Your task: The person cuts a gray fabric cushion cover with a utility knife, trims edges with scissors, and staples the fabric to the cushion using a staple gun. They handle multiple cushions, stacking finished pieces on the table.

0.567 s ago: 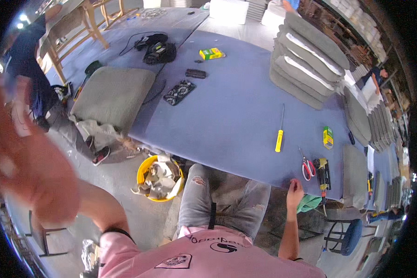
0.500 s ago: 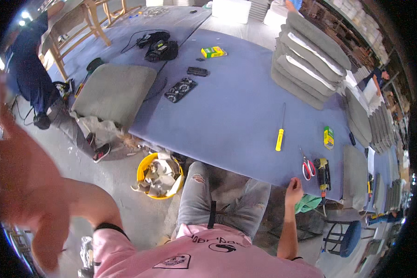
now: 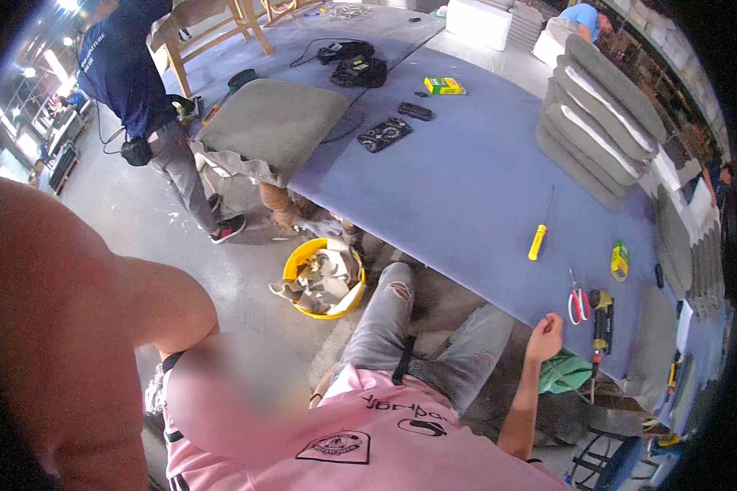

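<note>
The right hand [image 3: 546,335], fingers curled in with nothing visible between them, is nearest the red-handled scissors [image 3: 578,296], which lie on the blue-grey table [image 3: 442,188] just beside it at two o'clock, long axis near twelve-to-six, blades toward twelve. The left hand [image 3: 53,352] looms at nine o'clock, well apart; its grip cannot be told.
</note>
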Tool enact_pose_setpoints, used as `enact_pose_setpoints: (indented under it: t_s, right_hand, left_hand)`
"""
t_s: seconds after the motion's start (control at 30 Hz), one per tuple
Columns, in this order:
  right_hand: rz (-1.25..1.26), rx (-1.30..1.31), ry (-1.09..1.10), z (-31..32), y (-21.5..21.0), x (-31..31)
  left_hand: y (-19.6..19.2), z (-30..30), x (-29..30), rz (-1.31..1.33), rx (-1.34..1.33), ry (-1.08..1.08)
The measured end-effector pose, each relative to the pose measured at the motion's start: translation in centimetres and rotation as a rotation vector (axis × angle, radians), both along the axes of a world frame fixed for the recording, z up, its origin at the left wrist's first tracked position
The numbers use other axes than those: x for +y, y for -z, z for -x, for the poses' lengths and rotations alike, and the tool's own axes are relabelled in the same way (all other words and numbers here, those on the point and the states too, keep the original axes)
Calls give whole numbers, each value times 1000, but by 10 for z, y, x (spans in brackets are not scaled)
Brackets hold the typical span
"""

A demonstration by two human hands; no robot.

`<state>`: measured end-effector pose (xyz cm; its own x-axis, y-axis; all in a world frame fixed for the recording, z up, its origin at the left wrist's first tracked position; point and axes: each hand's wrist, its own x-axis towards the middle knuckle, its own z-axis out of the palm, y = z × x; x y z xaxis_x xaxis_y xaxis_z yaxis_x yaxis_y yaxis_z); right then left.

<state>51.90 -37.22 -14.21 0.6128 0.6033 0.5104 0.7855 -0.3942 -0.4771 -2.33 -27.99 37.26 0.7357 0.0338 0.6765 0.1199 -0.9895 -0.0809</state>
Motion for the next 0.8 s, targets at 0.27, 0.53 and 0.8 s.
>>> enact_pose_setpoints:
  t_s: [0.27,0.53,0.8]
  right_hand:
    - [25,117,-109,-25,-17,8]
    - [118,171,-438,-56,-136,123]
    - [238,-338,-450,-92,-216,325]
  left_hand:
    - [19,-5,14,-12,-18,-45]
    - [252,92,248,237,-13,-1165]
    - [431,-33,361,531,189,-976]
